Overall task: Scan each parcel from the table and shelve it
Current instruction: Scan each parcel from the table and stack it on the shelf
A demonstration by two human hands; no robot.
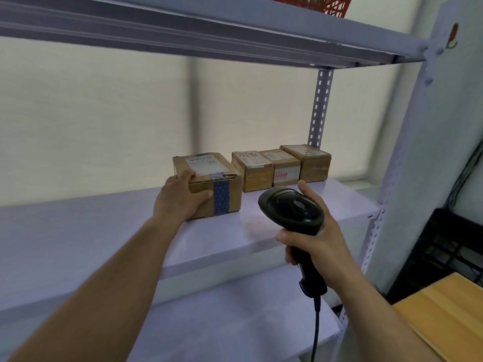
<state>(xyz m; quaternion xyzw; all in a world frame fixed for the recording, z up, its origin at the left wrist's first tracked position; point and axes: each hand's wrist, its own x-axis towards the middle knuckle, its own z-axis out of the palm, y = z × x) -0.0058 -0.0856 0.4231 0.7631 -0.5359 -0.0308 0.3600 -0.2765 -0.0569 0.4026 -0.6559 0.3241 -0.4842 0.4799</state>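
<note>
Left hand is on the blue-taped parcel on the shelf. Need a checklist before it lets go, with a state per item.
1. Blue-taped parcel flat on the shelf: ok, its base lies on the board.
2. Parcel set back from the front edge: ok.
3. Clear of the row of three parcels: ok, a gap shows between them.
4. Label readable from above: ok, it faces up.
5. Left hand off the parcel: not ok, it grips the near left corner.
6. Scanner secure in the right hand: ok, fingers wrap the handle.
7. Parcel scanned: cannot tell.
</note>
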